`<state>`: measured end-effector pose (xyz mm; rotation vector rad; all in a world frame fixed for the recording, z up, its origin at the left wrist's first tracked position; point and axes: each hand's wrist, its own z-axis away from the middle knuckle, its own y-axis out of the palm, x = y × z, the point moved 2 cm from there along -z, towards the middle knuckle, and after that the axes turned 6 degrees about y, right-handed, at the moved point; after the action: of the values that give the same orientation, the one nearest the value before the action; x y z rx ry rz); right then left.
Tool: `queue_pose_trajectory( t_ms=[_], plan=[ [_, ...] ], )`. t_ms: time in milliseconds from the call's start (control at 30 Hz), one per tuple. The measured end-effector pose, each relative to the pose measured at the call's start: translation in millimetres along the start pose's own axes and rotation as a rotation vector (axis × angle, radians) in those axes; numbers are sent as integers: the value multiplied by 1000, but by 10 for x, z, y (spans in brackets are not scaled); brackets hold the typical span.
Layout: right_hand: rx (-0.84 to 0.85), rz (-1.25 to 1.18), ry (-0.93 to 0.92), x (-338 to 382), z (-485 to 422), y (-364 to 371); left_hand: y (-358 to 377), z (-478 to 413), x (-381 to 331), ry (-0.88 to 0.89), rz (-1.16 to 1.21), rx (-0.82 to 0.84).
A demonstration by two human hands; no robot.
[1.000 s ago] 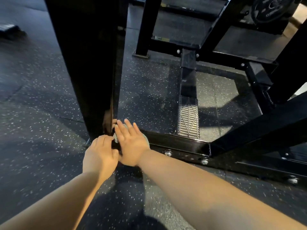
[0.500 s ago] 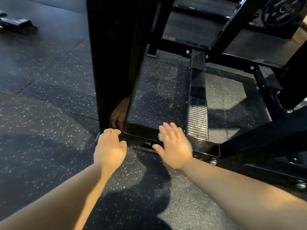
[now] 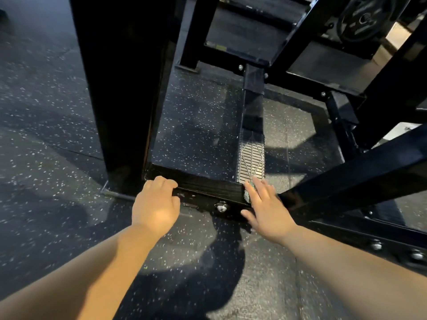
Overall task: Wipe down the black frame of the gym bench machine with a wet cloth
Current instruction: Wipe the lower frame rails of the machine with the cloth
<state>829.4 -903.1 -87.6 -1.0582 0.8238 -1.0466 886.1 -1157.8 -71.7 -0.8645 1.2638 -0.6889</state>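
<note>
Sliding rightward along the base rail (image 3: 208,188), the right hand (image 3: 268,209) now presses the wet cloth (image 3: 248,195) flat-fingered at the rail's junction with the diagonal brace (image 3: 346,179). Its left hand (image 3: 154,206) curls over the rail's near edge by the upright post (image 3: 122,88). Speckled floor (image 3: 46,158) lies open on the left. Beyond, a ribbed footplate (image 3: 251,160) runs away along the centre beam (image 3: 253,105).

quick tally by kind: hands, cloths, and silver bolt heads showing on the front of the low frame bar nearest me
hands: 2, left hand gripping the low frame bar, right hand pressing flat
cloths: 1, cloth mostly hidden under the right hand
bolt heads on the bar's front: 3, one between the hands, two far right
total: 6
</note>
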Motion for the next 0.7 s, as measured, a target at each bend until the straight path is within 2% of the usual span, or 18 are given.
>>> queue_pose_trajectory(
  t_ms=[67,133,267,367,433,500,600,700],
  plan=[
    [-32,2,140,85,-8,-7,30,34,35,42,-31,8],
    [-132,-48,167,416,-43,-92,28,80,83,45,-15,2],
    [71,-184,-85,1269,-195,-149,-58,162,226,-6,31,-83],
    [166,-313,-232,1429,-330,-307,-133,141,300,-23,39,-106],
    [204,-174,-380,1267,-303,-301,-176,134,340,-47,39,-92],
    [199,78,-516,1018,-260,-293,-167,139,357,-17,13,-67],
    [162,319,-557,806,-281,-275,-105,163,348,53,-7,-23],
    [-22,352,-615,769,-341,-229,-74,183,339,91,-7,-1]
  ],
)
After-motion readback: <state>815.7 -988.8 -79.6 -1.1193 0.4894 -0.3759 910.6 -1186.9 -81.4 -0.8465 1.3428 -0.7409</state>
